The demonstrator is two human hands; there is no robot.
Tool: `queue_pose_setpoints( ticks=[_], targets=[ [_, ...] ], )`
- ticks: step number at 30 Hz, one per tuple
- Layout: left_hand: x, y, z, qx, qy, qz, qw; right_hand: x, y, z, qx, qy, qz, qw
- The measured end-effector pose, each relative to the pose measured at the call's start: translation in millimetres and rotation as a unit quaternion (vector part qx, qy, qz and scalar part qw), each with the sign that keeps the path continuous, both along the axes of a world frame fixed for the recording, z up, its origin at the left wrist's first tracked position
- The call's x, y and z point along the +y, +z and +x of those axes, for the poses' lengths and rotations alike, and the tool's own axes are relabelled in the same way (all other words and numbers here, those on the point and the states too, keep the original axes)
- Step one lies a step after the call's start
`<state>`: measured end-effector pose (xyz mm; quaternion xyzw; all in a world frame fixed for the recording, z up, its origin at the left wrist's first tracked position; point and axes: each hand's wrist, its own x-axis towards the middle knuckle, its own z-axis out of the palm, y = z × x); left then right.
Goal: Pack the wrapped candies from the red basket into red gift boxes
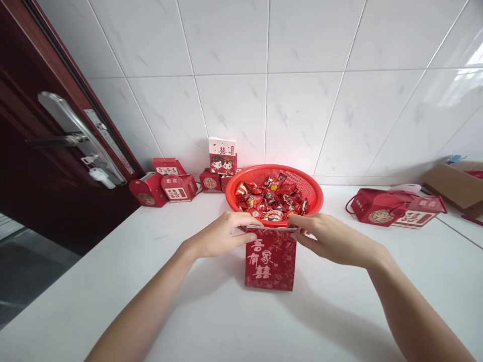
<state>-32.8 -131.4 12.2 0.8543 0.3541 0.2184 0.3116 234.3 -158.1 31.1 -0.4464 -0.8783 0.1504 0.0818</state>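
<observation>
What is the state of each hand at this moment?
Left hand: closed on the top left edge of the front red box.
Right hand: closed on its top right edge.

I view remotely a wall (302, 110) of pale, veined tiles. At left, I note a dark red-brown door (22, 120) with a metal handle (56, 140); keys (101, 177) hang beside it. A white table (109, 271) meets the wall; dark floor (30, 266) lies at lower left. I register light (462, 80) reflecting off the tiles, upper right.
</observation>
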Motion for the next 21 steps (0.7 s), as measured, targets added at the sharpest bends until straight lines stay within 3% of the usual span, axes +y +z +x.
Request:
queue_pose_setpoints(
  ticks=[4, 9, 12, 21],
  targets=[
    [4.0, -7.6, 0.4, -0.085, 0.054, -0.002, 0.995, 8.0, -3.1, 3.5, 0.101, 0.034, -0.056, 0.993],
    [-0.4, -4.7, 3.8, -0.193, 0.106, -0.036, 0.975, 16.7, -4.4, 7.0, 0.270, 0.042, -0.077, 0.959],
    [-4.9, -1.7, 5.4, -0.216, 0.110, -0.047, 0.969, 19.7, -4.9, 7.7, 0.306, 0.042, -0.069, 0.949],
    [-11.6, -3.9, 7.0, -0.237, 0.127, 0.017, 0.963, 28.1, -11.0, 12.6, 0.368, 0.092, -0.029, 0.925]
  ],
)
